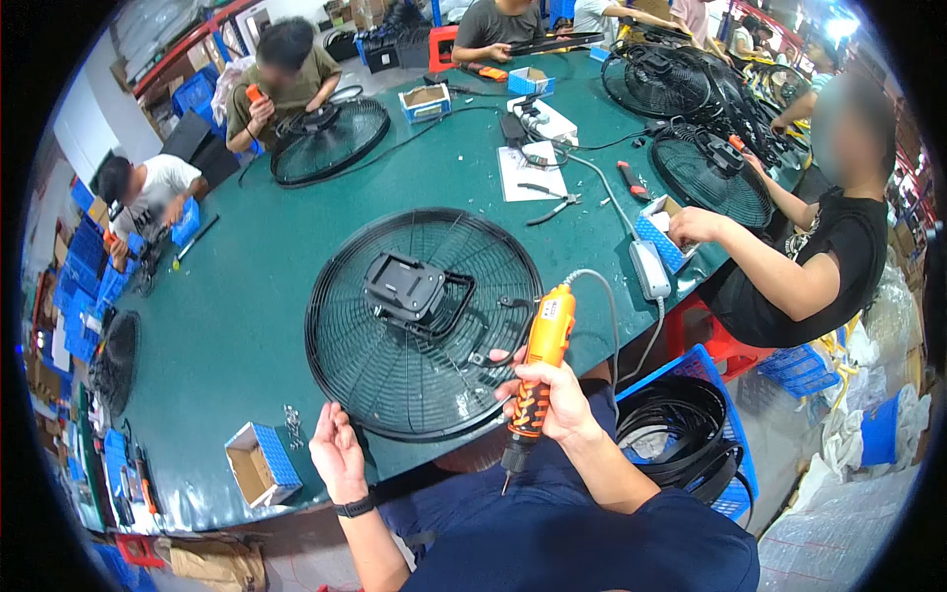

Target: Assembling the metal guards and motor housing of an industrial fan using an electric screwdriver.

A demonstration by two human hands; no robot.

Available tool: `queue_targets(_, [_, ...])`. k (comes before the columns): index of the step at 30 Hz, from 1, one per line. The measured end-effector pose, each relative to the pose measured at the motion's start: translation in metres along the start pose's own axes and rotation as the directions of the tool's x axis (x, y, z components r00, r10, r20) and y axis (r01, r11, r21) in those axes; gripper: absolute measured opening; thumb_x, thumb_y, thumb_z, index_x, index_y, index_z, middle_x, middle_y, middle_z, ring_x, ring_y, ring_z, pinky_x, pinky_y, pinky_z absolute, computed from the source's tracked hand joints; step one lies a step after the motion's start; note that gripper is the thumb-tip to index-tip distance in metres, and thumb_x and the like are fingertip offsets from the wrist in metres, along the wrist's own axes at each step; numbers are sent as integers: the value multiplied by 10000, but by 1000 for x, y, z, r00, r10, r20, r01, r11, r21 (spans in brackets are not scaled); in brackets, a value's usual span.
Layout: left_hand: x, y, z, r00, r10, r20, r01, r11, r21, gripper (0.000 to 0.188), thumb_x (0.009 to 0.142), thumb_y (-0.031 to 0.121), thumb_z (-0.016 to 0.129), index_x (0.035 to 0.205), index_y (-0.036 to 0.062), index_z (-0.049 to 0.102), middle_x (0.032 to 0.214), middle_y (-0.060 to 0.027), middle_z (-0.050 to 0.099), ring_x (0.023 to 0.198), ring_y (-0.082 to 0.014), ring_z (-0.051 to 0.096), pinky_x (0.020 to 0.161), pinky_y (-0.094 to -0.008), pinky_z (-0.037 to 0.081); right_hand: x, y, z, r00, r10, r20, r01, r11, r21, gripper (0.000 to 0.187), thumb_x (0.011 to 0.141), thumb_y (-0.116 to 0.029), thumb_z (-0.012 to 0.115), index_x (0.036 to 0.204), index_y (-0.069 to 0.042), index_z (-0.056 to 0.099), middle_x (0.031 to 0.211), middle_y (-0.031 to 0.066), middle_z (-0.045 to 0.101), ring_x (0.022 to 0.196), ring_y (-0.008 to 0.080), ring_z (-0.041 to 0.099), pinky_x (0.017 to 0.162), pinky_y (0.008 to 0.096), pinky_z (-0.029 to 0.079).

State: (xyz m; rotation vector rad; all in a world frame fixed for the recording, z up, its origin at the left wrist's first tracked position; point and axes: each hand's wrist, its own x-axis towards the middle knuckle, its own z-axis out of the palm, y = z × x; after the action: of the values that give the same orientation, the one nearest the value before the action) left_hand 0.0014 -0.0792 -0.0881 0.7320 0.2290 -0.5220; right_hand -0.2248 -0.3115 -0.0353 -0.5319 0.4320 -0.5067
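My right hand [557, 400] is wrapped round an orange and black electric screwdriver [549, 335], its bit pointing down toward my lap and its grey cord rising from the top. In front of me a round black fan guard [424, 385] lies flat on the green table, with a black motor housing and bracket [406, 288] at its middle. Beside the guard's near left rim is my left hand [338, 454], palm up with curled fingers; anything small within them cannot be made out. A black cable [508, 340] runs over the guard's right side, close to my right fingers.
Loose screws [293, 424] lie by a blue and white box [262, 464] at the table's near left edge. Pliers [554, 209] and a paper sheet [523, 183] lie beyond the guard. A blue crate [730, 419] of black rings stands at right. Co-workers sit around the table.
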Motion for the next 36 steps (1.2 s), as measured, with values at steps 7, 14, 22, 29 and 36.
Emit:
queue_targets(7, [-64, -22, -10, 987, -143, 68, 143, 990, 6, 160, 961, 192, 520, 944, 42, 569, 802, -49, 593, 483, -46, 362, 350, -162, 250, -33, -16, 2, 953, -261, -155, 252, 965, -77, 354, 789, -46, 586, 1109, -18, 436, 939, 167, 587, 765, 286, 663, 500, 344, 563])
queue_targets(14, [-111, -55, 15, 942, -323, 90, 306, 939, 158, 225, 916, 53, 543, 1109, -62, 552, 909, -145, 622, 561, -83, 414, 444, -173, 299, -62, -42, 36, 709, -664, 238, 659, 744, 112, 407, 826, -136, 508, 1217, -71, 413, 822, 107, 509, 681, 253, 559, 604, 399, 490])
queue_targets(22, [-111, -81, 22, 655, -711, 256, 695, 699, 167, 175, 929, 140, 538, 1012, 6, 615, 835, -57, 632, 528, -51, 393, 407, -165, 282, -60, -19, 49, 495, -696, 520, 824, 565, -28, 469, 745, -77, 608, 1128, -30, 342, 771, 142, 552, 611, 265, 593, 555, 365, 530])
queue_targets(29, [-114, -85, 26, 603, -762, 235, 750, 643, 158, 255, 958, 269, 525, 961, 30, 614, 762, -23, 592, 518, -54, 389, 417, -172, 288, -58, -3, 48, 457, -584, 670, 819, 570, -62, 539, 733, -29, 630, 1183, -46, 334, 824, 162, 583, 674, 296, 633, 610, 423, 549])
queue_targets(36, [-115, -82, 30, 617, -739, 270, 733, 665, 145, 267, 981, 265, 475, 944, 33, 600, 736, -11, 554, 499, -38, 377, 384, -159, 288, -55, 3, 50, 503, -537, 677, 783, 614, -95, 538, 743, -20, 629, 1190, -44, 332, 834, 169, 579, 680, 303, 628, 636, 429, 542])
